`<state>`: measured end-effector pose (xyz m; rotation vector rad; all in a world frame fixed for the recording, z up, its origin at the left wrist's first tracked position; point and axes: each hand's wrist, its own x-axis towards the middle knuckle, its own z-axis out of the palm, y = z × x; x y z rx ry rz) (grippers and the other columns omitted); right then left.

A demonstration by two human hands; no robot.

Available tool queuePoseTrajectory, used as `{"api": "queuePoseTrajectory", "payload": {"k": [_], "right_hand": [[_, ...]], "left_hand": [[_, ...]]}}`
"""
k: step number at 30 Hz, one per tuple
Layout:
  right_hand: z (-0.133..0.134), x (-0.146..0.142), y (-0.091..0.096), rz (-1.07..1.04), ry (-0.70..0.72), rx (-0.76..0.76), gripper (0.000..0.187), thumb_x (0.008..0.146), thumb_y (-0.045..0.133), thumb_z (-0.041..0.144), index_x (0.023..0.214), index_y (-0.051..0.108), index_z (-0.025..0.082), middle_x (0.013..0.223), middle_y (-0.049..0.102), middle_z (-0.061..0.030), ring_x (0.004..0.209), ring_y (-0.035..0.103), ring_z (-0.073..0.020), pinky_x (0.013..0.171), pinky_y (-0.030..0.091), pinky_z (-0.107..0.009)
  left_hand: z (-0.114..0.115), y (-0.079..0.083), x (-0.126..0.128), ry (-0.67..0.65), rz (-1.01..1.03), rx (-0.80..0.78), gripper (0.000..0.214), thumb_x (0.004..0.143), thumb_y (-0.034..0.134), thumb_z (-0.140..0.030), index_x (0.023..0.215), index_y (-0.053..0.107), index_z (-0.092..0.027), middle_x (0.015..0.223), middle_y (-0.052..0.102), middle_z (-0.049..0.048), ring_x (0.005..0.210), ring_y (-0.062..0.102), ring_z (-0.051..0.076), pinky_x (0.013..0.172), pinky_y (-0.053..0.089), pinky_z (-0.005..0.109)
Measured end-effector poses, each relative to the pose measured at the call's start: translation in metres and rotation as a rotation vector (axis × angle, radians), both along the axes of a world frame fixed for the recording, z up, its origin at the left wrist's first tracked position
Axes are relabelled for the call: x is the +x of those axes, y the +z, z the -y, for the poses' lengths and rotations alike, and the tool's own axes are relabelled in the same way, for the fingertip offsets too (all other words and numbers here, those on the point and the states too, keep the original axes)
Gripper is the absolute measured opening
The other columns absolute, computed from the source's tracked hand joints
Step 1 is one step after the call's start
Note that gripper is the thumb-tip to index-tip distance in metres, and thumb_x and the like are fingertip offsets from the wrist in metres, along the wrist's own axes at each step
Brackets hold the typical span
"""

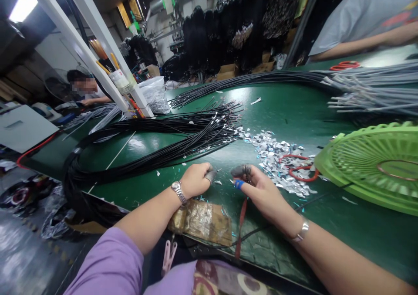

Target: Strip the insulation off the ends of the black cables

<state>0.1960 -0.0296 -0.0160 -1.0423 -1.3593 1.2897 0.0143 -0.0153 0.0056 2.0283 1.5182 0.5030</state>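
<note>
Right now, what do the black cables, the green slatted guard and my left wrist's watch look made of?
Black cables: probably plastic or rubber sheathing, satin, bending in smooth curves. Green slatted guard: likely semi-gloss moulded plastic, evenly coloured. Watch: apparently polished metal, with glinting links.

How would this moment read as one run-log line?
left hand: curled | right hand: curled | held items: unclear | on green table: silvery scraps, red scissors handles, black cable bundle
</note>
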Motion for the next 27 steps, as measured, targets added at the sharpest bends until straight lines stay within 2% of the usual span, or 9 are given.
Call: {"api": "queuePoseTrajectory", "payload": {"k": [3, 5, 9, 13, 21, 27], "right_hand": [[-0.003, 0.004, -0.003, 0.263, 0.043, 0.141, 0.022, 0.08, 0.052, 0.044, 0.071, 0.05, 0.023, 0.056, 0.051, 0.0023, 0.056, 0.05, -0.0159, 0.054, 0.041, -0.028], [-0.003, 0.005, -0.006, 0.467, 0.062, 0.218, 0.026, 0.085, 0.046, 0.045, 0.073, 0.05, 0.023, 0.056, 0.053, 0.0016, 0.052, 0.049, -0.016, 0.051, 0.04, -0.028], [0.0, 0.003, -0.011, 0.698, 0.076, 0.423, 0.02, 0.089, 0.04, 0.032, 0.09, 0.055, 0.02, 0.079, 0.065, -0.0076, 0.07, 0.06, -0.0218, 0.065, 0.047, -0.033], [0.001, 0.002, -0.015, 0.782, 0.042, 0.558, 0.019, 0.085, 0.041, 0.021, 0.094, 0.058, 0.017, 0.084, 0.064, -0.0111, 0.079, 0.06, -0.0247, 0.072, 0.048, -0.037], [-0.002, 0.002, -0.019, 0.808, 0.015, 0.596, 0.017, 0.081, 0.045, 0.014, 0.088, 0.059, 0.021, 0.079, 0.063, -0.0074, 0.074, 0.058, -0.0224, 0.069, 0.047, -0.034], [-0.001, 0.003, -0.015, 0.829, 0.032, 0.636, 0.021, 0.077, 0.04, 0.007, 0.08, 0.056, 0.02, 0.073, 0.06, -0.0064, 0.07, 0.055, -0.0214, 0.065, 0.045, -0.032]], "left_hand": [[-0.002, -0.001, 0.0, 0.065, 0.252, -0.332, 0.02, 0.084, 0.048, -0.034, 0.073, 0.048, -0.018, 0.048, 0.048, -0.0064, 0.035, 0.041, 0.007, 0.041, 0.029, 0.019], [-0.003, 0.0, 0.0, 0.095, 0.401, -0.436, 0.025, 0.083, 0.051, -0.041, 0.073, 0.046, -0.018, 0.046, 0.046, -0.008, 0.031, 0.036, 0.005, 0.036, 0.025, 0.017], [-0.004, 0.001, 0.0, 0.102, 0.551, -0.499, 0.036, 0.079, 0.055, -0.051, 0.071, 0.047, -0.016, 0.043, 0.045, -0.0088, 0.028, 0.032, 0.003, 0.032, 0.021, 0.016], [-0.004, 0.002, 0.0, 0.087, 0.573, -0.539, 0.039, 0.075, 0.058, -0.053, 0.069, 0.047, -0.016, 0.043, 0.045, -0.0085, 0.027, 0.033, 0.003, 0.03, 0.02, 0.015], [-0.001, 0.004, 0.001, 0.026, 0.582, -0.565, 0.044, 0.068, 0.063, -0.057, 0.066, 0.045, -0.017, 0.042, 0.046, -0.0084, 0.028, 0.033, 0.003, 0.03, 0.021, 0.015], [-0.001, 0.005, -0.001, -0.017, 0.612, -0.557, 0.043, 0.068, 0.063, -0.056, 0.067, 0.047, -0.016, 0.043, 0.046, -0.0076, 0.029, 0.033, 0.003, 0.03, 0.022, 0.016]]}}
